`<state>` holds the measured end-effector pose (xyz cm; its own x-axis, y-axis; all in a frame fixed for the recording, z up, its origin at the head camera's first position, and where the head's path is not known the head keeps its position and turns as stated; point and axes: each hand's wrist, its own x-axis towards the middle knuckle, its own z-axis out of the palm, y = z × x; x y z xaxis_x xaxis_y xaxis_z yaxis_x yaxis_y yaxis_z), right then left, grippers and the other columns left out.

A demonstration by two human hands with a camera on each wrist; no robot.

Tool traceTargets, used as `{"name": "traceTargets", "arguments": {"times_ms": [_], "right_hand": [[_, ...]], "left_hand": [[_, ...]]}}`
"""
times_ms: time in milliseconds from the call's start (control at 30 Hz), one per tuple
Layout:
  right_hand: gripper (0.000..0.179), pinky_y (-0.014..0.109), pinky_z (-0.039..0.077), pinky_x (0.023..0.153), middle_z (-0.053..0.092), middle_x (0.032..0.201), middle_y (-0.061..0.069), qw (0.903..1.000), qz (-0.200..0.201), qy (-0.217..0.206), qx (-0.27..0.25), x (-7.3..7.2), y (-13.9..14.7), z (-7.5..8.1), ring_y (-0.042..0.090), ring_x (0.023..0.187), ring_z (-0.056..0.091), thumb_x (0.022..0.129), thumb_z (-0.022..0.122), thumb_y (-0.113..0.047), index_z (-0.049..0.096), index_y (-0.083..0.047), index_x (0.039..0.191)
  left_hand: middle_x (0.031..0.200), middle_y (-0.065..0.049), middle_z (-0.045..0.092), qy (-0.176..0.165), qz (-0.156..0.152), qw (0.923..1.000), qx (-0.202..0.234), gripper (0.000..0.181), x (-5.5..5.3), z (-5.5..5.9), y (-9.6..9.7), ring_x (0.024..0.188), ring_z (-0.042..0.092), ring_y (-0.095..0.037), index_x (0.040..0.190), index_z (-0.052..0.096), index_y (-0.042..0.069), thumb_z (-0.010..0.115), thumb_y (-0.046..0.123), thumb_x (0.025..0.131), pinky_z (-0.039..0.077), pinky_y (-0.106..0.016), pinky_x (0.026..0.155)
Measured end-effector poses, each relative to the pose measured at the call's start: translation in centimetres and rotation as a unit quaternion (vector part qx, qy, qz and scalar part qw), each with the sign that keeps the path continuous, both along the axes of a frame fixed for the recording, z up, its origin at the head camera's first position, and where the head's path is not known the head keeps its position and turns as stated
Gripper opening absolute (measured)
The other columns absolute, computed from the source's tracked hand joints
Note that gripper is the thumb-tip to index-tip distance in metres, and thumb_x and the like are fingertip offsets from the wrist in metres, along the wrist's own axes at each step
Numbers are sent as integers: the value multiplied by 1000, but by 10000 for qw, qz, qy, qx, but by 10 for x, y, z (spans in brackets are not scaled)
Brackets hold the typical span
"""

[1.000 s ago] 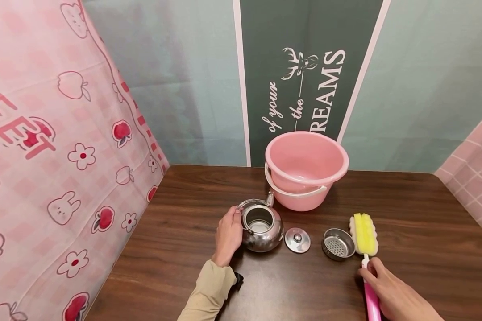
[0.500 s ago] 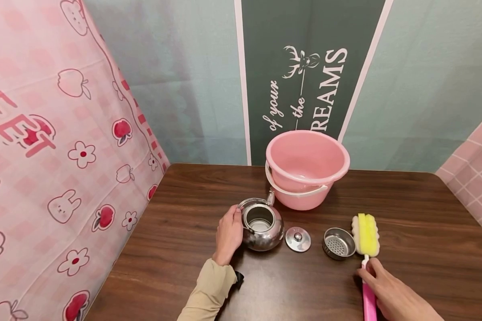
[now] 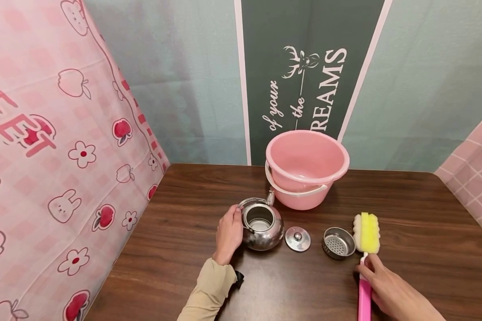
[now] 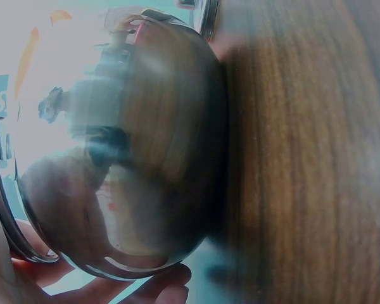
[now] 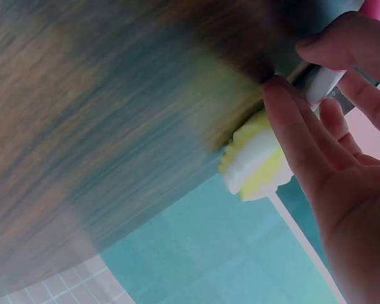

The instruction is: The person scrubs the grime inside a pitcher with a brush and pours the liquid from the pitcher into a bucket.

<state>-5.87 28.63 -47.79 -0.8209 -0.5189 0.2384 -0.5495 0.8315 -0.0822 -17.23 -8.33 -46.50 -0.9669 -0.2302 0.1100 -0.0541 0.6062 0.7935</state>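
Note:
A round shiny steel teapot (image 3: 262,238) stands without its lid on the dark wooden table, its mouth facing up. My left hand (image 3: 229,234) holds it from the left, where the folded wire handle lies; in the left wrist view the fingers (image 4: 155,285) curl along the pot's side. Over on the right, a sponge brush (image 3: 367,232) with a yellow and white head lies along the table. Thumb and fingers of my right hand (image 3: 387,285) pinch its pink and white handle near the neck. The steel lid (image 3: 297,239) and a perforated strainer cup (image 3: 338,243) sit between the hands.
Behind the teapot stands a pink bucket (image 3: 301,196) with a white handle hanging in front, close to the spout. The wooden table (image 3: 176,196) ends at a green curtain (image 3: 193,111). A patterned pink cloth (image 3: 92,191) hangs along the left.
The brush has turned slightly: its sponge end shifted a little right and its pink handle end swung left, with the right hand on it. The left hand and teapot stay put.

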Motion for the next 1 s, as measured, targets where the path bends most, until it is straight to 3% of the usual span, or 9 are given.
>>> {"name": "traceTargets", "arguments": {"times_ms": [133, 233, 300, 367, 500, 633, 700, 767, 1000], "right_hand": [[39, 15, 34, 53, 41, 90, -3, 9990, 269, 352, 7, -2, 1, 1, -2, 67, 37, 60, 68, -1, 61, -18, 94], [12, 19, 39, 57, 43, 88, -6, 9964, 465, 707, 80, -3, 0, 6, 4, 71, 41, 83, 52, -18, 60, -19, 92], [28, 23, 40, 57, 44, 87, -8, 9944, 505, 928, 63, -4, -3, 12, 7, 72, 43, 92, 36, -31, 60, -19, 89], [52, 25, 40, 57, 44, 85, -8, 9924, 491, 1130, -12, -7, -8, 19, 8, 71, 42, 94, 15, -43, 61, -19, 87], [52, 19, 37, 59, 47, 88, -9, 9906, 311, 1254, -454, -15, -23, 35, 4, 71, 43, 97, 22, -49, 64, -19, 90], [20, 12, 40, 67, 53, 99, -10, 9916, 173, 856, -950, -26, -43, 49, 1, 76, 51, 93, 63, -34, 67, -17, 101], [24, 12, 43, 71, 55, 103, -11, 9919, 59, 497, -1170, -32, -54, 55, 2, 80, 56, 84, 74, -22, 66, -17, 106], [28, 16, 48, 74, 57, 106, -11, 9901, -108, 74, -1398, -39, -66, 59, 4, 86, 60, 85, 73, -19, 64, -18, 112], [36, 34, 54, 78, 61, 119, 0, 9690, -365, -1274, -2087, -69, -103, 64, 11, 93, 64, 96, 60, -27, 55, -17, 130]], "left_hand": [[120, -3, 69, -15, 5, 10000, -13, 32, 0, 0, -1, 110, 63, -37, 111, 67, 28, 37, 35, 101, 48, -56, 83], [120, -3, 69, -33, 7, 10000, -29, 32, 0, 1, -1, 110, 64, -37, 111, 67, 28, 37, 35, 101, 48, -56, 83], [120, -3, 69, -60, 7, 10000, -29, 32, 0, 1, -2, 110, 63, -37, 112, 67, 28, 37, 36, 101, 48, -56, 84], [121, -3, 69, -70, 4, 10000, -34, 32, 0, 1, -2, 111, 63, -37, 112, 66, 28, 37, 36, 101, 48, -56, 84], [120, -3, 69, -100, -28, 9999, -57, 31, -1, 2, -4, 110, 63, -37, 111, 66, 28, 38, 35, 101, 48, -56, 83], [119, -4, 69, -141, -134, 9998, -42, 30, -2, 2, -6, 110, 63, -38, 111, 65, 28, 39, 37, 100, 48, -56, 82], [119, -5, 69, -135, -245, 9996, 4, 30, -2, 2, -8, 111, 62, -38, 113, 65, 26, 40, 37, 100, 47, -56, 84], [120, -6, 68, -140, -387, 9991, 61, 31, -3, 3, -9, 113, 62, -37, 114, 65, 25, 40, 37, 101, 47, -55, 88], [118, -6, 68, -183, -803, 9965, 123, 33, -5, 6, -13, 115, 61, -32, 116, 64, 22, 38, 38, 101, 46, -51, 94]]}}
